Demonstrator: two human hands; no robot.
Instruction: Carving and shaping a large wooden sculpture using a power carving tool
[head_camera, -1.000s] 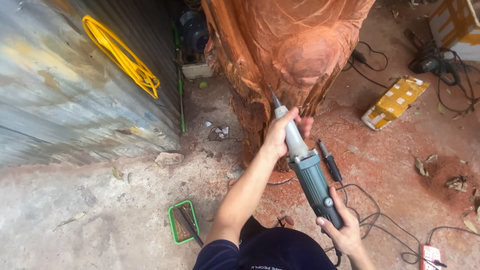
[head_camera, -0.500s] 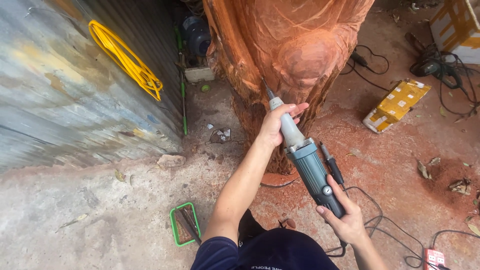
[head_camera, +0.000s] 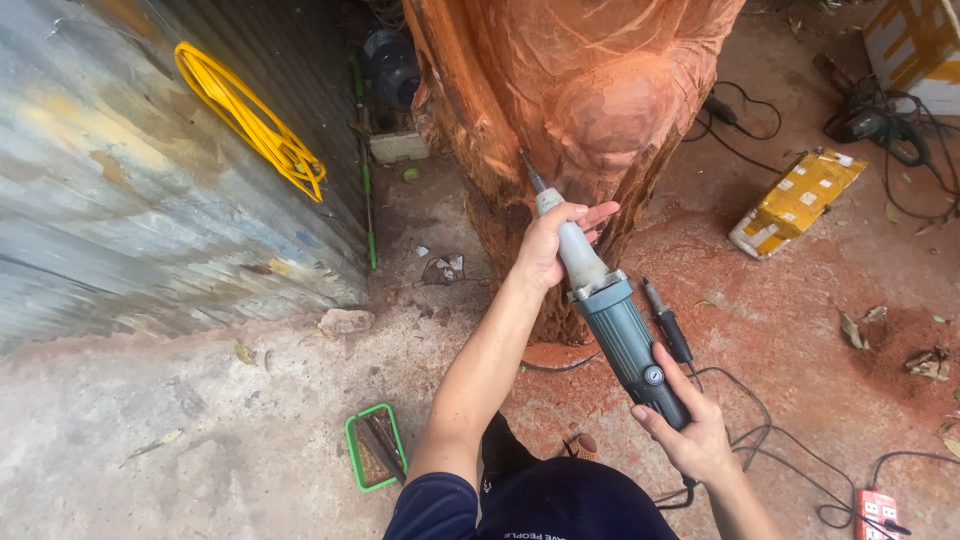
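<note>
Head view: die grinder (head_camera: 610, 315) bit meets the carved trunk (head_camera: 590, 90).
Grip: left hand (head_camera: 556, 240) wraps its neck, right hand (head_camera: 690, 435) its rear.
Progress: trunk roughly shaped, surface coarse.

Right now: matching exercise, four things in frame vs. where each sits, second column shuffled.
Things:
1. die grinder
2. yellow cord coil
3. yellow box
4. green wire frame

Places:
A. lying on the red dirt right of the carved trunk
B. on the concrete floor, left of the person's left arm
C. held in left hand and right hand
D. hanging on the corrugated metal wall

Pairs: 1-C, 2-D, 3-A, 4-B
</note>
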